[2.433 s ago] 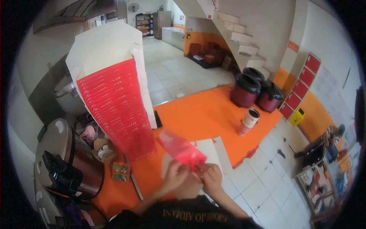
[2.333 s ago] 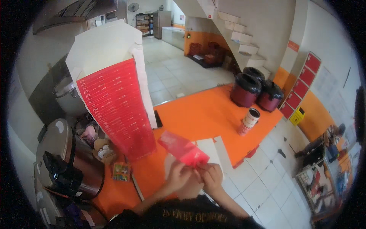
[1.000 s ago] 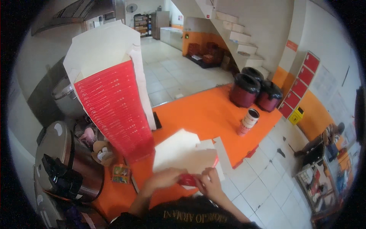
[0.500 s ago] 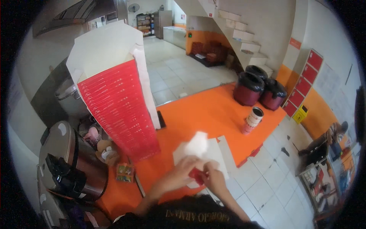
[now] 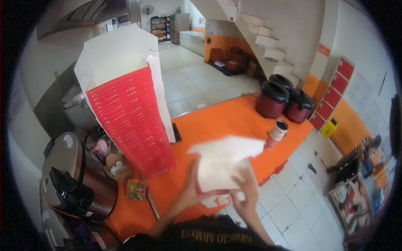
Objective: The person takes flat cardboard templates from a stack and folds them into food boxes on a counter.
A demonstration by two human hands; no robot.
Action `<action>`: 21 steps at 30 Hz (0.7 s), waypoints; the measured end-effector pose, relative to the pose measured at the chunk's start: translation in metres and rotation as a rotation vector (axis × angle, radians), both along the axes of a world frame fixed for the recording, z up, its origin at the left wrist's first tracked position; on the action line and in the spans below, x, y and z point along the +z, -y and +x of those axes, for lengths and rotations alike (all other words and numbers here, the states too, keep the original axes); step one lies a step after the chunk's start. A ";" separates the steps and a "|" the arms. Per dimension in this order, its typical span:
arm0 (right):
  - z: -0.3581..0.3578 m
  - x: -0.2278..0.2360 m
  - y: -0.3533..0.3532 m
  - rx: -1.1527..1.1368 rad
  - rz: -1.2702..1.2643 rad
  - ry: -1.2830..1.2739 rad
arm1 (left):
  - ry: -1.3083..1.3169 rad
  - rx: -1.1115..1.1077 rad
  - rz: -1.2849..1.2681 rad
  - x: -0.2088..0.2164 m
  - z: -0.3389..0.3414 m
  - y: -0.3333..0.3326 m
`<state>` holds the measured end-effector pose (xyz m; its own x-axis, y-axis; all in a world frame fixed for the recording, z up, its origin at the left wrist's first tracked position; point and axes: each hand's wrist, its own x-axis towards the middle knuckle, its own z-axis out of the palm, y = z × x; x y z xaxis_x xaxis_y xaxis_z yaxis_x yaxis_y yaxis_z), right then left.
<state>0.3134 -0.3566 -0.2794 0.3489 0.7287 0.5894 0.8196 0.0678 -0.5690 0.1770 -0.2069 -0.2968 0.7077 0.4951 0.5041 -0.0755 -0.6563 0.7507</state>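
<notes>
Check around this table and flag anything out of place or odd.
A small dark patch on the pale floor tiles, right of the orange table, looks out of place; what it is can't be made out. The handled carton is too blurred to judge for damage.

A handheld white carton [image 5: 217,172] blocks the near tabletop [image 5: 222,121]; beyond, a lane opens between stacked red boxes [image 5: 133,121] and cups [image 5: 277,134].
</notes>
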 end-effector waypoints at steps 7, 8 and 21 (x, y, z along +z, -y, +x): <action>0.023 0.002 0.019 0.301 -0.028 -0.747 | 0.063 -0.285 -0.630 -0.014 -0.036 -0.016; 0.018 0.006 0.020 0.344 -0.058 -0.737 | 0.012 -0.293 -0.592 -0.015 -0.037 -0.016; 0.006 0.028 0.013 0.368 0.103 -0.587 | 0.509 -0.329 -0.840 -0.083 -0.039 -0.006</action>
